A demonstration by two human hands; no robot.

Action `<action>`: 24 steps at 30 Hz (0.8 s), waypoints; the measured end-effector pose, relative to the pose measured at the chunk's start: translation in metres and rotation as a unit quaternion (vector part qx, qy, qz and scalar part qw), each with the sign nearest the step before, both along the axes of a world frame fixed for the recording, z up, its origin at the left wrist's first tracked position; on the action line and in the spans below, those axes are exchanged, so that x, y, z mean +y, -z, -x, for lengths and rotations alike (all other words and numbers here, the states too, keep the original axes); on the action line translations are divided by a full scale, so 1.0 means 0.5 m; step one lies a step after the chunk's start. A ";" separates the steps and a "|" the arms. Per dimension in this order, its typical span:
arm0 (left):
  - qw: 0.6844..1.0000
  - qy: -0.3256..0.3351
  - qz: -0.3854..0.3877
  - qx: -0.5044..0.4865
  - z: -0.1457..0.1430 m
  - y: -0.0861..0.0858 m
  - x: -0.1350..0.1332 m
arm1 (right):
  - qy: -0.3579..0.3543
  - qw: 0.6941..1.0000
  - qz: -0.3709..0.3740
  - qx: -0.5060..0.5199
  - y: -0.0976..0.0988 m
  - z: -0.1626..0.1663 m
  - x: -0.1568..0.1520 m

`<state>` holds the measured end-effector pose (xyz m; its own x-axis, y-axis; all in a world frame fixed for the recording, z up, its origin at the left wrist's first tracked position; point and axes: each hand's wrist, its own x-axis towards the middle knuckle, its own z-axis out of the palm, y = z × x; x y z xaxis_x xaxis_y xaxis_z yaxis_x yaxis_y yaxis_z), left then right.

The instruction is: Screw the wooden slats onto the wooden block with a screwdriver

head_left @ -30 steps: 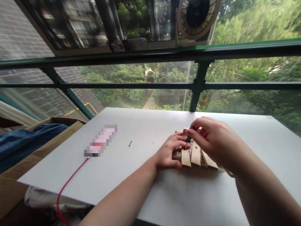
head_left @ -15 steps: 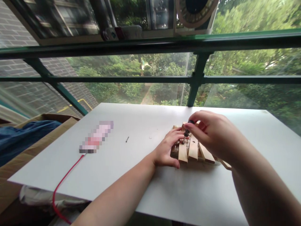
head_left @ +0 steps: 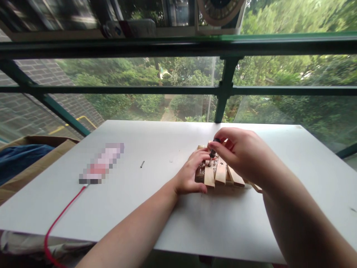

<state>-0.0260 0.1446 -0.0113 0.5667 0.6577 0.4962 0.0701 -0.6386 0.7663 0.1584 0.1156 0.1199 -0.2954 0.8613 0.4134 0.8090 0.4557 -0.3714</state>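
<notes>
A wooden piece (head_left: 220, 175) with several pale slats fixed across a darker base lies on the table. My left hand (head_left: 192, 172) grips its left end, thumb at the front and fingers over the back. In my right hand (head_left: 237, 147) is a small screwdriver (head_left: 212, 152) with a dark handle, pinched between thumb and fingers. The screwdriver stands nearly upright, its tip at a dark screw spot (head_left: 209, 165) on the leftmost slat. A screw head (head_left: 221, 163) shows on the neighbouring slat. My right hand and forearm hide part of the slats further right.
A loose screw (head_left: 142, 164) lies on the white table (head_left: 125, 208). Left of it is a blurred-out flat object (head_left: 102, 163) with a red cable (head_left: 63, 216). A cardboard box (head_left: 61, 152) with blue cloth (head_left: 25, 160) stands at the left; a green railing (head_left: 178, 90) runs behind.
The whole view has shifted, so everything sits further left and slightly higher. Both hands keep their places on the wooden piece and screwdriver.
</notes>
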 end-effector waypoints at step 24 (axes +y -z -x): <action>0.999 -0.031 0.027 0.004 -0.004 -0.009 -0.002 | -0.009 1.000 -0.018 -0.014 -0.008 -0.020 -0.010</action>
